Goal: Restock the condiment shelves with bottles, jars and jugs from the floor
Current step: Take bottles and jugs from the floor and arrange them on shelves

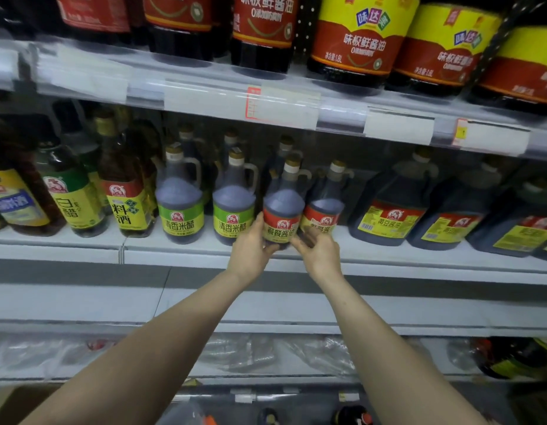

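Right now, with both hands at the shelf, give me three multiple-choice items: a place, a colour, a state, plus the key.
1. Where is the held bottle? A) top shelf B) front of the middle shelf C) floor
2. Its label colour? A) green B) red C) blue
3. What does the left hand do? A) grips the bottle's base B) hangs free C) touches a price tag
Key: 1 B, it is between a green-labelled bottle and a red-labelled neighbour there; 2 B, its label band is red; 3 A, its fingers curl round the base, the right hand opposite.
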